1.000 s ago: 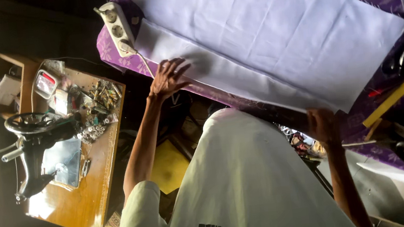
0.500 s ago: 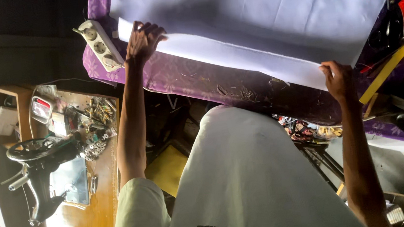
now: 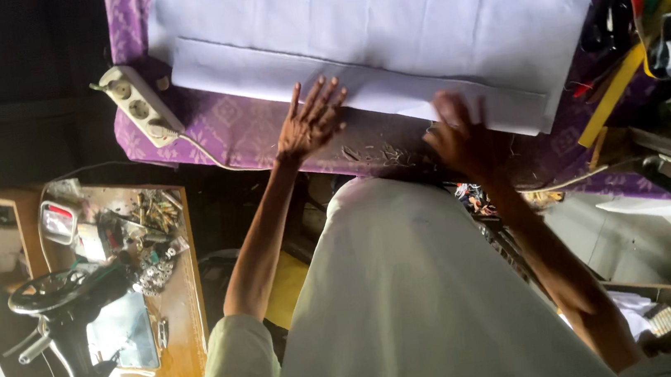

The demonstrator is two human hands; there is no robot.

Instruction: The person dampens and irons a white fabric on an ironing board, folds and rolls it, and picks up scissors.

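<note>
White cloth [image 3: 386, 33] (folded edge) lies under both hands' fingers [image 3: 326, 98].

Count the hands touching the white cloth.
2. The left hand rests spread on the near edge of the white cloth; the right hand, blurred, lies on that edge further right.

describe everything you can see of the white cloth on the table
The white cloth is a large plain sheet, thin woven fabric by the look of it, lying flat on the purple patterned table cover. Its near edge is folded over into a long band that slants across the table. Faint creases cross it, and its far side runs out of the picture. The left hand rests with spread fingers on the folded edge; the right hand, blurred, lies at the same edge further along. A white power strip sits just off its corner.
</note>
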